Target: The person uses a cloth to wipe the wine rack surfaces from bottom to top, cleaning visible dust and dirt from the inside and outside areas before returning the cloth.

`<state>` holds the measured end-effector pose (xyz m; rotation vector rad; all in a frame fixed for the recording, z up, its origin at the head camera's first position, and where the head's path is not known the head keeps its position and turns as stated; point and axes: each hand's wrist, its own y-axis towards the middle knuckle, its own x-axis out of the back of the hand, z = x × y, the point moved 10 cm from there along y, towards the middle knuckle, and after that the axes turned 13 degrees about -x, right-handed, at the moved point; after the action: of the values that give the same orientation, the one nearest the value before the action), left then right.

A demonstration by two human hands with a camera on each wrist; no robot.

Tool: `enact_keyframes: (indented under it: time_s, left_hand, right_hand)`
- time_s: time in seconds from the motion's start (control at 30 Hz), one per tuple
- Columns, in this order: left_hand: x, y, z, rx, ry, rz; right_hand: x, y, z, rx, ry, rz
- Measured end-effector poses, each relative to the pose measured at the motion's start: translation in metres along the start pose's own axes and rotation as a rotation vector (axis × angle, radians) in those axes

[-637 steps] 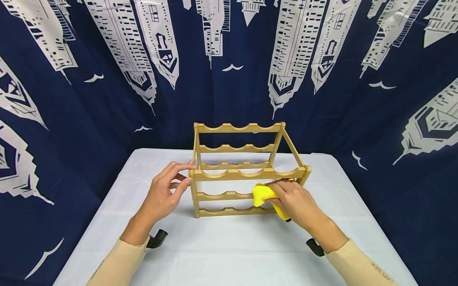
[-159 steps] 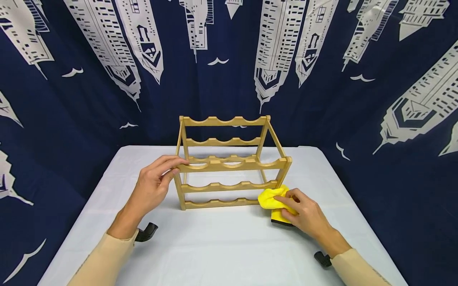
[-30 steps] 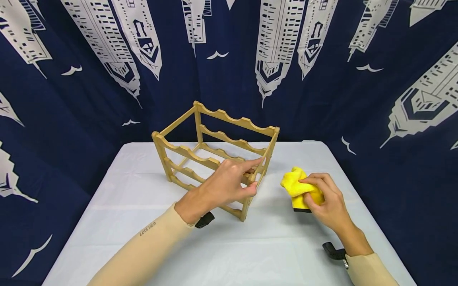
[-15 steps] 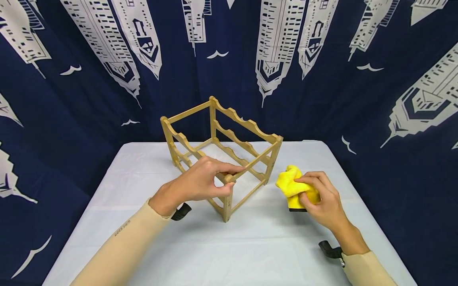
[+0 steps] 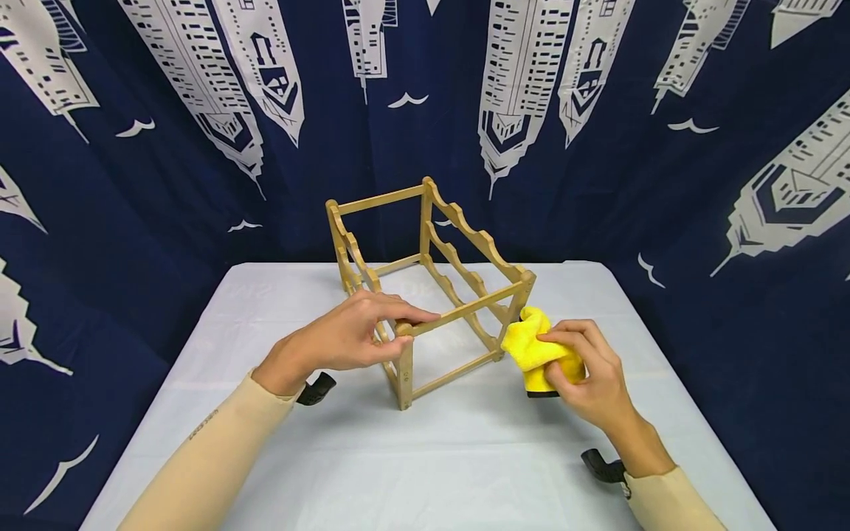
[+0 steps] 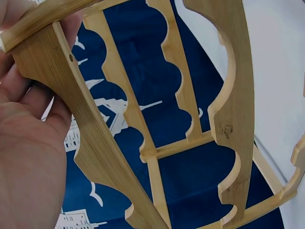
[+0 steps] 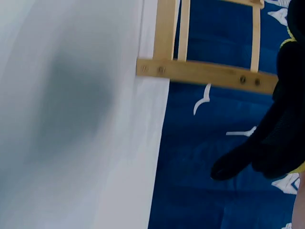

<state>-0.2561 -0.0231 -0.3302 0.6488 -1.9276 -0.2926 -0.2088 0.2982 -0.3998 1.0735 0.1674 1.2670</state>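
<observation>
Left hand (image 5: 352, 332) clamped on near corner of wooden rack (image 5: 473, 305), fingers along the top bar, thumb in front. Rack stands angled, mid white surface (image 5: 465, 472). Right hand (image 5: 598, 376) pinches crumpled yellow cloth (image 5: 530, 348), dark-edged, right by rack's right corner post; contact unclear. Navy skyline-print backdrop (image 5: 398, 155) behind.

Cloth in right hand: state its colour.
The cloth is yellow with a black edge, clearest in head view.
</observation>
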Motion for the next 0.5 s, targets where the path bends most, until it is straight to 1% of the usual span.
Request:
enact_keyframes:
  time_s: [0.1, 0.2, 0.27, 0.4, 0.5]
  left_hand:
    - [-0.002, 0.000, -0.002, -0.009, -0.003, 0.014]
    - [-0.004, 0.003, -0.004, -0.027, 0.002, 0.011]
    - [-0.005, 0.006, -0.004, -0.033, -0.004, -0.004]
    - [-0.009, 0.012, 0.000, -0.017, -0.029, -0.039]
    - [-0.007, 0.010, 0.003, 0.001, -0.014, -0.069]
  right_hand:
    - [-0.005, 0.001, 0.013, 0.040, 0.022, -0.006]
    - [-0.014, 0.002, 0.026, 0.072, 0.050, -0.005]
    - [-0.021, 0.004, 0.036, 0.087, 0.063, -0.001]
    - [-0.035, 0.008, 0.054, 0.120, 0.094, -0.020]
    - [-0.045, 0.011, 0.067, 0.140, 0.115, -0.050]
